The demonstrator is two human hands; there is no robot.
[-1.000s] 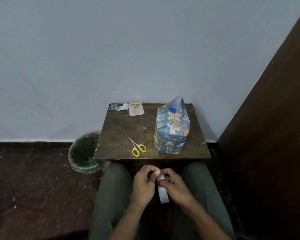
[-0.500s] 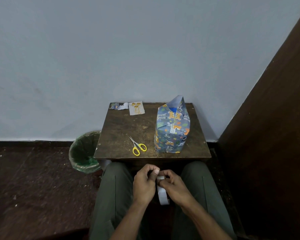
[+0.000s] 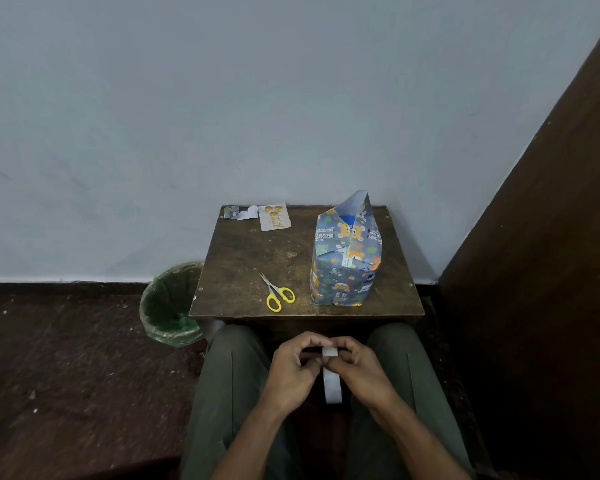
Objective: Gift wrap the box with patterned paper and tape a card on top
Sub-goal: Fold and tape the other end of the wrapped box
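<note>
Pinching tape (image 3: 332, 379) between both hands (image 3: 291, 374) (image 3: 359, 370) in lap; box (image 3: 345, 258) stands upright ahead at table's (image 3: 243, 258) right edge, nearer right hand.

One wrapped box (image 3: 345, 258), one scissors (image 3: 278, 295), one card (image 3: 274, 216), one tape roll (image 3: 331, 379), one bin (image 3: 168, 306)

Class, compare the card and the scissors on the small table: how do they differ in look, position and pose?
The card is a flat pale rectangle with golden marks; the scissors are slim metal blades with yellow handles. The card lies at the table's far edge by the wall; the scissors lie near the front edge. The card lies nearly square to the table; the scissors lie slanted, blades pointing away. Both lie flat, untouched, left of the wrapped box.
</note>
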